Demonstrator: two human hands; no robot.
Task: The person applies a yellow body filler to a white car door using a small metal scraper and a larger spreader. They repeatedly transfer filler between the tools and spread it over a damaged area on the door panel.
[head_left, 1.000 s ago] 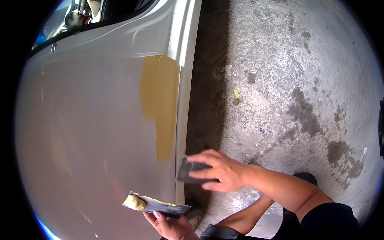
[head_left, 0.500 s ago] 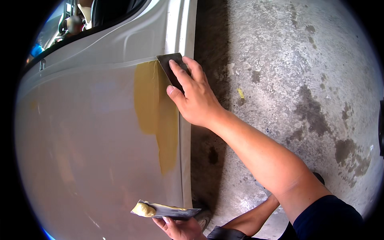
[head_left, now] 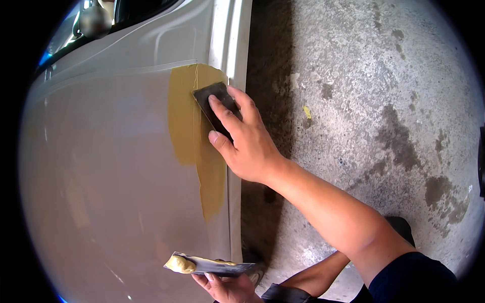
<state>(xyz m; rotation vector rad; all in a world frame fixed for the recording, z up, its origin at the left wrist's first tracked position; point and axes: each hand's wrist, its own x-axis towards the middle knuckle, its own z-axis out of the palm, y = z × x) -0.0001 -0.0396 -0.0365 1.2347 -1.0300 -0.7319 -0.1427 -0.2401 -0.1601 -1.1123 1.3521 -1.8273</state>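
the right hand (head_left: 247, 141) reaches up from the lower right and presses a small dark spreader (head_left: 216, 103) flat against the pale car door panel (head_left: 111, 166), its fingers (head_left: 225, 117) laid close together over the back of the tool and clamped on it with the thumb underneath. the spreader sits near the top of a yellowish patch of filler (head_left: 189, 131) that runs down the panel just beside the door's rear edge, wide above and narrowing to a point below. at the bottom of the view the left hand (head_left: 227, 288) holds a flat mixing board (head_left: 214, 265) from beneath, fingers curled up around its underside, with a lump of cream-coloured putty (head_left: 178, 263) resting on the board's left end. to the right of the door lies a stained concrete floor (head_left: 374, 101).
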